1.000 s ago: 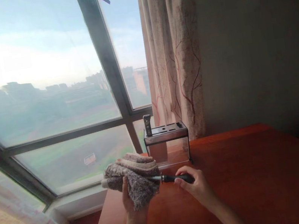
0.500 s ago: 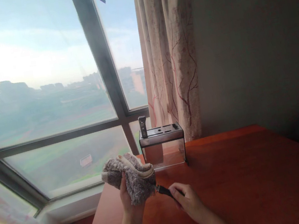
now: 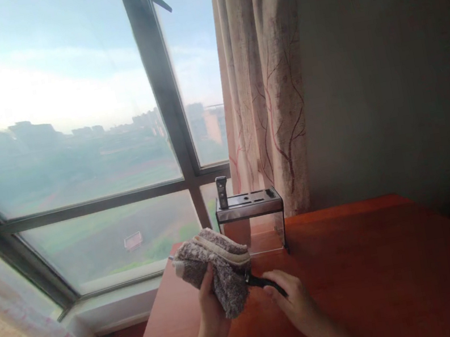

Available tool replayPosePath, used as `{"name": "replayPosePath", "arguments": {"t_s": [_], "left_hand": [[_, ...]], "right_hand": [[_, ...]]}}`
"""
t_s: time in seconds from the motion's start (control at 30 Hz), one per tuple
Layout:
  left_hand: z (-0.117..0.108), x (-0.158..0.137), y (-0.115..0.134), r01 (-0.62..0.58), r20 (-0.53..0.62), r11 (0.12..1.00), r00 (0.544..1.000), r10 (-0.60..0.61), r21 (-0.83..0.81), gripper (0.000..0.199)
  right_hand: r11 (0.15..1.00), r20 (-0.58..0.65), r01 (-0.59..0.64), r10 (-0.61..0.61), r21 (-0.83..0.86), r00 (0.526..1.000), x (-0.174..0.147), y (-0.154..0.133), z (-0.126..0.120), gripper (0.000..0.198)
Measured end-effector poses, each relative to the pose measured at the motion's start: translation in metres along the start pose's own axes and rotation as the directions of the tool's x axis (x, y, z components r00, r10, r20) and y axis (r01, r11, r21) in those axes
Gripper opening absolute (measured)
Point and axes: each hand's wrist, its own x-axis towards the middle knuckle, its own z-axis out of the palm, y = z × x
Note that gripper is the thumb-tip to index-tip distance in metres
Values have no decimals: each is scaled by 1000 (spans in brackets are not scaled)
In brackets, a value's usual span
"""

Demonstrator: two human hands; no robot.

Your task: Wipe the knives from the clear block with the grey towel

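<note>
While the left hand (image 3: 209,303) bunches one cloth (image 3: 217,264), the right hand's (image 3: 292,301) grip holds one knife handle (image 3: 265,283).

Black-handled knife (image 3: 265,283) inside grey cloth (image 3: 219,264)

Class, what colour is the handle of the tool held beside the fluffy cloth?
Black. The handle shows best in the head view, just right of the grey-brown cloth.

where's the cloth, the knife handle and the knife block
cloth (image 3: 217,264), head view, on its fuzzy grey folds
knife handle (image 3: 265,283), head view, on the black grip
knife block (image 3: 249,211), head view, on its metal top band
</note>
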Motion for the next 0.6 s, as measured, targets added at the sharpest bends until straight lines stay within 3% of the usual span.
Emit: {"name": "replayPosePath", "arguments": {"t_s": [0.13,0.37,0.6], "left_hand": [[0,-4,9,-81,3,995,997,81,62,32],[-4,3,29,-166,-91,985,981,170,47,39],[-4,9,20,-107,-85,987,989,118,118,34]], "right_hand": [[995,-16,78,-79,-57,997,4,5,-12,25],[989,-73,115,-122,-98,990,5,1,-23,20],[982,-138,113,-134,-151,981,3,3,-18,20]]}}
